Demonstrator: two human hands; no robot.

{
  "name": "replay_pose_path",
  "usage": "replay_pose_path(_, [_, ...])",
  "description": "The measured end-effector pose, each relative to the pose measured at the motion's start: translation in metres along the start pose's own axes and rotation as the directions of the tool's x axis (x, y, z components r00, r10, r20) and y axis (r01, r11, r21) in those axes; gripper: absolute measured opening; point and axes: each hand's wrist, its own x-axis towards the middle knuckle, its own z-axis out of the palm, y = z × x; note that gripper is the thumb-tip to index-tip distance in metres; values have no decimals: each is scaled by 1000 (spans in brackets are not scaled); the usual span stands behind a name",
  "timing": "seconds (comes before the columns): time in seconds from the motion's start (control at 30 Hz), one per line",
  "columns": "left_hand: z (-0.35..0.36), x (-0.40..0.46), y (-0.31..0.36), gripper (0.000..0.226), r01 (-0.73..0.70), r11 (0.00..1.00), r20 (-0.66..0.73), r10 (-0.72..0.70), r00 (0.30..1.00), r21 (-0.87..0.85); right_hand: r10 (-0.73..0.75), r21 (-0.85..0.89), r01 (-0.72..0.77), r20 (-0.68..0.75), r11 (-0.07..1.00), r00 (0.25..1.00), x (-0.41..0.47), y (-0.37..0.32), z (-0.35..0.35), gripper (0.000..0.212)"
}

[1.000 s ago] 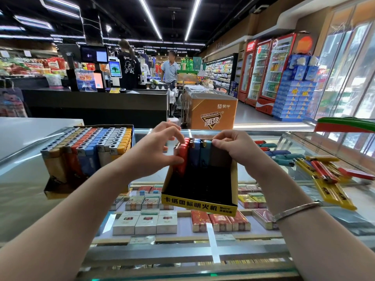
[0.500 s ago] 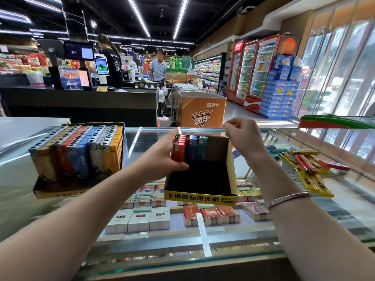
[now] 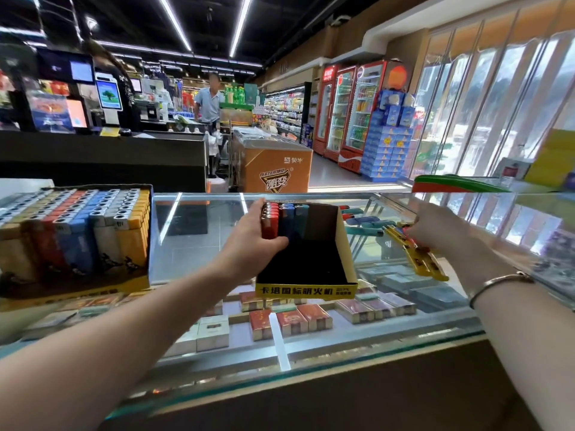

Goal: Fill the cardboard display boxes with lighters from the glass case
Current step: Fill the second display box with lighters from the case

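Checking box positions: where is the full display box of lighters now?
Head view, far left: the full display box sits on the glass counter, left of the left hand.

Cigarette packs (image 3: 289,321) lay in rows below the fingers. Far beyond the fingertips stood an orange chest freezer (image 3: 273,166), a dark checkout counter (image 3: 102,160), red drink coolers (image 3: 348,113) and stacked blue cartons (image 3: 387,150).

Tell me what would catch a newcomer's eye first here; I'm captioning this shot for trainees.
Front and centre on the glass counter, the left hand grips the nearly empty yellow-fronted display box, with a few red and blue lighters standing at its back left. To the right, the right hand reaches the loose lighters. At far left stands a full display box.
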Motion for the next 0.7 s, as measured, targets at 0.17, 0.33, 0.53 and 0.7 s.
replay_pose_path(0.17, [14, 3, 4, 78, 8, 1000, 4, -8, 1000, -29, 3, 3, -4, 41, 1000, 999, -3, 7, 6, 22])
replay_pose_path(0.33, [15, 2, 4, 81, 113, 970, 66, -101, 993, -217, 29, 160, -33, 28, 987, 999, 2, 5, 5, 21])
replay_pose_path(0.53, [10, 0, 3, 80, 146, 947, 118, -116, 986, -285, 39, 106, -51, 120, 993, 992, -6, 6, -14, 29])
replay_pose_path(0.7, [10, -3, 4, 81, 127, 946, 115, -97, 989, -298, 112, -17, -113, 322, 993, 940, -27, 10, -27, 15])
